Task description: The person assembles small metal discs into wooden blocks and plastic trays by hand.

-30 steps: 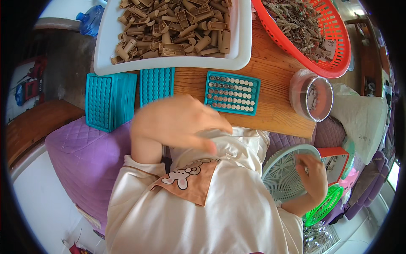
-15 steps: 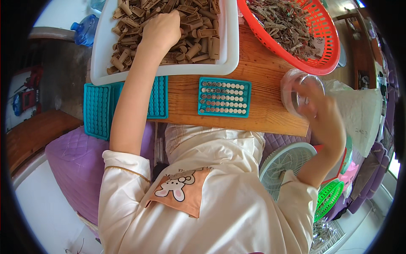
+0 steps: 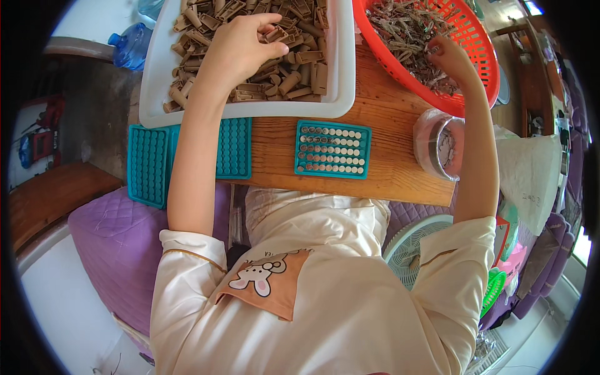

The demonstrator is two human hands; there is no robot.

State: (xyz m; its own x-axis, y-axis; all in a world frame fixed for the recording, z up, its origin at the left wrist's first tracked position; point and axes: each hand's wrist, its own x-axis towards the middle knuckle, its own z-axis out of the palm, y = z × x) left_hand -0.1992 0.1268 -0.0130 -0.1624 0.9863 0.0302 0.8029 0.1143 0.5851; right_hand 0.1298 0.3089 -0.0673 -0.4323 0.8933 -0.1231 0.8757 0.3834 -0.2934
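My left hand (image 3: 240, 50) is above a white plastic bin (image 3: 250, 109) heaped with brown half-round plastic casings (image 3: 290, 81). Its thumb and forefinger are apart, with casings showing in the gap. On the other side, my right hand (image 3: 451, 57) reaches into a red slotted basket (image 3: 478, 47) at the heap of thin, greyish, part-clear strips (image 3: 406, 34). Its fingers are curled together at the strips, and what they pinch is too small to make out. Between my arms lies a teal tray (image 3: 333, 177) with rows of small round discs, some shiny, some white.
More teal trays (image 3: 148, 165) lie at the table's left, partly under my left forearm. A round container lined with clear plastic (image 3: 431, 147) stands near the right corner of the wooden table (image 3: 387, 103). A blue water bottle (image 3: 131, 47) is beyond the bin's left side.
My right hand has moved from the plastic-lined container up into the red basket. My left hand has lifted a little off the casings, and its fingers have spread.
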